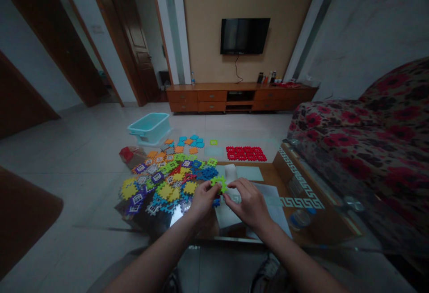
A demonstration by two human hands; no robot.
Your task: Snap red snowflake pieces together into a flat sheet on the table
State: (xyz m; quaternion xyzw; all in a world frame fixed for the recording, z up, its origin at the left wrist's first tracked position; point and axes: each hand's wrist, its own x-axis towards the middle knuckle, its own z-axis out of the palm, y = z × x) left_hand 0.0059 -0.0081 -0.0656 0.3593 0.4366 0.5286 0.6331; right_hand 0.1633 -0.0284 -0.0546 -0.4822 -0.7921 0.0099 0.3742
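A lime-green interlocking plastic tile [218,182] with notched edges is pinched between the thumb and fingers of my left hand [203,201], above the glass table. Close to the tile's right edge is my right hand [248,201], its thumb and index finger apart; whether they touch the tile I cannot tell. Left of my hands spreads a pile of similar tiles, among them yellow tiles [168,192], purple window tiles [157,177] and blue tiles [205,173]. Red tiles [246,153] lie in a joined block farther back, with one green tile [213,142] to their left.
A light-blue plastic basin [149,128] stands behind the pile at the left. Through the glass tabletop [100,208] show papers and a plastic bottle [302,218] on the right. A flowered sofa [362,127] flanks the right side. Beyond are a TV cabinet [211,97] and television [245,36].
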